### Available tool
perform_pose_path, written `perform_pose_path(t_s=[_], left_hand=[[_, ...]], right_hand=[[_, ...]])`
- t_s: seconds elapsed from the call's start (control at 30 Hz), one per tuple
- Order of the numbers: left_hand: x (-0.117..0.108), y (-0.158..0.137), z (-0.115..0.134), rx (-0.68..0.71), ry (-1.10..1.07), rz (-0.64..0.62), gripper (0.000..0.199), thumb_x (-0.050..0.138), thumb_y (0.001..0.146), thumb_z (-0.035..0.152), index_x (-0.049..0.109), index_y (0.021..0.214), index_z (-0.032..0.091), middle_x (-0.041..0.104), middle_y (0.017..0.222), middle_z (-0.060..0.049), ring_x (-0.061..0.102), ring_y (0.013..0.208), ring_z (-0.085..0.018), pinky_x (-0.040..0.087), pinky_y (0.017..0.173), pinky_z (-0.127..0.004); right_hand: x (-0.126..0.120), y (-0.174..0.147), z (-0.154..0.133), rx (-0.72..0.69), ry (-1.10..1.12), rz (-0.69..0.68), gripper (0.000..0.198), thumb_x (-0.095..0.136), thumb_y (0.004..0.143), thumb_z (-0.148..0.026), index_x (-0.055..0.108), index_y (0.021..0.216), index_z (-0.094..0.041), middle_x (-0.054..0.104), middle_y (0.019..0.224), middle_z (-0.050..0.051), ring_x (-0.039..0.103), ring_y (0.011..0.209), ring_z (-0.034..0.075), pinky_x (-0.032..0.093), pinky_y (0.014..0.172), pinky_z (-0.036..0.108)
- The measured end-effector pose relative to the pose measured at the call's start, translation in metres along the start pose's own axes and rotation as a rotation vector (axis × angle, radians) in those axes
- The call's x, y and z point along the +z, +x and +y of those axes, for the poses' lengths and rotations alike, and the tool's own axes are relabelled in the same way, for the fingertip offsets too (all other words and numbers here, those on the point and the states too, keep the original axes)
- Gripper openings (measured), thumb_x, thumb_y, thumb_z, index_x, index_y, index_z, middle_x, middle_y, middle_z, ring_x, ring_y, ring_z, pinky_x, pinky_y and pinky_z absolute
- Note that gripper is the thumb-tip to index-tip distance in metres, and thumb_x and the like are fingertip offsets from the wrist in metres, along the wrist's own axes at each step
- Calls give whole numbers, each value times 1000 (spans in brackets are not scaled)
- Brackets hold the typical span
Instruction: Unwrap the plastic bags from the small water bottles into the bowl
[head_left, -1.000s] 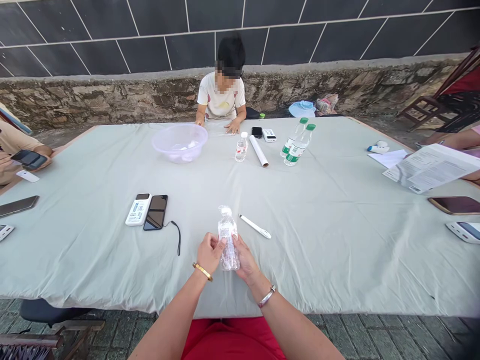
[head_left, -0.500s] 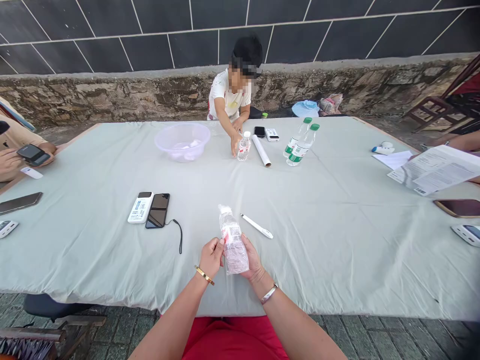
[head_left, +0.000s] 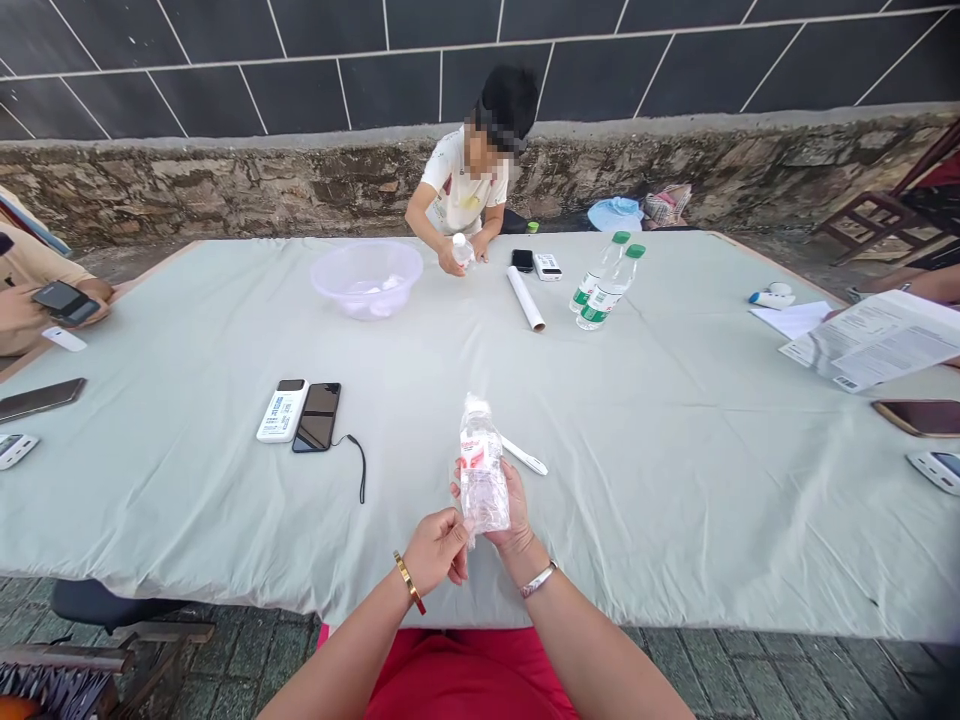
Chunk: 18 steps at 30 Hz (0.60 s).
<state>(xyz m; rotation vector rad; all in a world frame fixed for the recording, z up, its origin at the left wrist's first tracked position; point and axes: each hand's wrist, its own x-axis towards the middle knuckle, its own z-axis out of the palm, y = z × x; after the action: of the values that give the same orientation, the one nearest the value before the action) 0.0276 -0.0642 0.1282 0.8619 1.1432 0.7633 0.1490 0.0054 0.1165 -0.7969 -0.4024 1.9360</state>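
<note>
A clear water bottle (head_left: 484,480) with a white cap and a red-and-white label is wrapped in thin clear plastic film. My right hand (head_left: 516,505) grips it from behind and the right side, its fingertips showing at the left edge. At the lower left of the bottle, my left hand (head_left: 439,545) pinches the film between thumb and finger. The bottle tilts upright above the table's near edge. Just behind it lies a white pen (head_left: 527,457), partly hidden by the bottle.
Left of my hands lie a white power bank (head_left: 282,411) and a black phone (head_left: 316,418) with a strap. Farther off are a purple basin (head_left: 330,285), a white roll (head_left: 526,298) and two green-capped bottles (head_left: 602,300). Across the table a person (head_left: 465,190) holds a small bottle.
My left hand has slid down to the bottle's base, and the bottle has turned so its label faces me more. The person opposite has lifted a small bottle and drawn it back.
</note>
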Motion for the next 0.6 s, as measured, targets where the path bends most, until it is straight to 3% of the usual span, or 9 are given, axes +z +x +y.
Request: perform_pose_path(t_s=[0.13,0.27,0.47,0.6], left_hand=[[3,-3,5,5,-132,44,44,72,63,53,44,67,20,63,62,-1,65,56,-17,48,43,-23],[2,-3,6,72,-202,143,40,76,61,39,46,78,20,60,54,4,60,48,-14,49,46,-24],[-5,-11,4,50,-172,36,40,77,58,34,49,83,19,61,55,3,54,42,-11,44,42,-22],[-9,-18,8,67,-123,46,31,71,62,26,51,86,19,54,54,8,49,38,-7,40,40,-20]], right_hand=[[0,1,-4,-26,5,9,41,53,75,-56,66,93,-21,69,89,6,65,76,22,53,73,38],[-1,1,-6,-37,41,21,38,57,74,-54,65,94,-22,70,93,6,65,80,22,53,76,38],[-4,0,-8,-73,30,26,54,50,74,-71,62,100,-25,68,101,7,65,89,24,53,77,40],[-1,3,-11,-138,27,13,38,56,75,-60,62,91,-26,68,86,3,65,82,22,53,75,38]])
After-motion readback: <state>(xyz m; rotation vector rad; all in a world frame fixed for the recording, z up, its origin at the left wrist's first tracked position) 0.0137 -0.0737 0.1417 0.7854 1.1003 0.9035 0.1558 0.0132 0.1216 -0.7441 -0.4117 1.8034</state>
